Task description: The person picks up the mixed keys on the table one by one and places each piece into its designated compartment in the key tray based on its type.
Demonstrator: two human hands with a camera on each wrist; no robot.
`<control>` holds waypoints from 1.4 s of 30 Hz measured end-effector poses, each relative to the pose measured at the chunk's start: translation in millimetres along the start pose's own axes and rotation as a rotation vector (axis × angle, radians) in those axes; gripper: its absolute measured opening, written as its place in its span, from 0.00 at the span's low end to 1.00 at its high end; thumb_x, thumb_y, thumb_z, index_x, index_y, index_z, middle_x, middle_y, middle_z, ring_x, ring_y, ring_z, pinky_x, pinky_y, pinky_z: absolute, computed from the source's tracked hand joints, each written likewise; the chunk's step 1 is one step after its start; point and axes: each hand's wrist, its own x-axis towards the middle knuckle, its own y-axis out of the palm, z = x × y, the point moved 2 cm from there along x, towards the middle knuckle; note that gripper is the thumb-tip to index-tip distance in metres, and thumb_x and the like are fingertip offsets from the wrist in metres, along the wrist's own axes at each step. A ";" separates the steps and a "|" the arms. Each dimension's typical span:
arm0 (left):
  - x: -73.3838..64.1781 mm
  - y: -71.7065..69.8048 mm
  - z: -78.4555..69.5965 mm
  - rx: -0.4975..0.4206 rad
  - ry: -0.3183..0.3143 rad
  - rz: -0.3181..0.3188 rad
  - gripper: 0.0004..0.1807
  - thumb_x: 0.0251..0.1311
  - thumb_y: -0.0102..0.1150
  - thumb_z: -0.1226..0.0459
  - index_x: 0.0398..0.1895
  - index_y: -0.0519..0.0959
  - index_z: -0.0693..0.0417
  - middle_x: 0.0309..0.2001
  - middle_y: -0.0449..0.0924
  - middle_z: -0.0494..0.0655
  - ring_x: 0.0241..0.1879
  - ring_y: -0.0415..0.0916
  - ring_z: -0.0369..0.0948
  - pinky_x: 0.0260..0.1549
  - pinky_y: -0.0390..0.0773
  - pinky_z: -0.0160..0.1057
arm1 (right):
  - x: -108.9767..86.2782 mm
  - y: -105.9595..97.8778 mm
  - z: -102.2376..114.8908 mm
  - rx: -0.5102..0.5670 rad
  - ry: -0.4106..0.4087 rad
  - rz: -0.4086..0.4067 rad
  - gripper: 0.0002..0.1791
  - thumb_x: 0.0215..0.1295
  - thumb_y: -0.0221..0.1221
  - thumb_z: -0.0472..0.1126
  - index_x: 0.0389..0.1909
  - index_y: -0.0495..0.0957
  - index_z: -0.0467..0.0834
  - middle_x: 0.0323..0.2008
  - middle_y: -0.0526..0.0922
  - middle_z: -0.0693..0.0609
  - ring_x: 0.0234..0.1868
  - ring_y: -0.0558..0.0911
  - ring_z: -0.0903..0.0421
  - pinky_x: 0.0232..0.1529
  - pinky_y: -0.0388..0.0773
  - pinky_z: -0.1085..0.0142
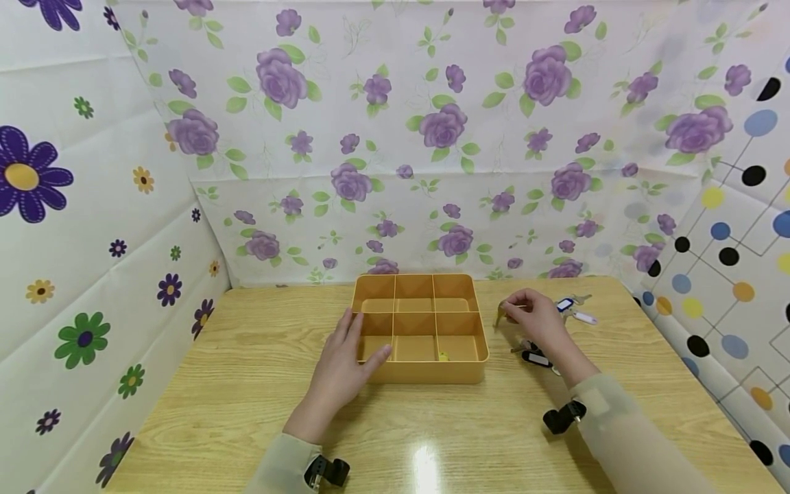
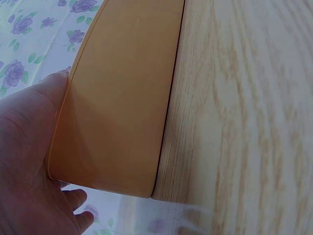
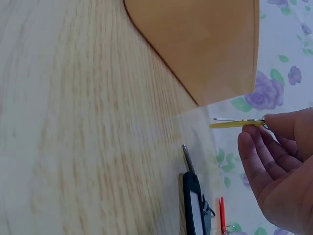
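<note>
An orange-tan box (image 1: 426, 372) with several compartments stands on the table. My left hand (image 1: 341, 367) rests at its front left corner, fingers fairly straight along the left side and thumb near the front rim. In the left wrist view the thumb lies at the rim of the box wall (image 2: 117, 98). To the right of the box, my right hand (image 1: 538, 320) pinches a key with a yellow tag (image 3: 230, 125), held above the table. A small yellow item (image 1: 444, 357) is in the front right compartment.
Right of the box, near my right hand, lies a black key tag (image 1: 537, 359) with a white label. Farther back are a blue key tag (image 1: 564, 304) and a pale key tag (image 1: 583, 318) with keys. Patterned cloth (image 1: 382, 137) encloses the wooden table (image 1: 247, 384).
</note>
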 end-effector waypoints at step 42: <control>-0.3 0.2 -4.1 0.006 0.012 -0.021 0.54 0.77 0.64 0.38 0.91 0.52 0.59 0.91 0.40 0.57 0.84 0.48 0.69 0.77 0.58 0.73 | -36.7 8.4 43.0 0.471 -0.018 -0.061 0.17 0.81 0.66 0.40 0.57 0.78 0.30 0.51 0.88 0.46 0.49 0.91 0.53 0.58 0.87 0.57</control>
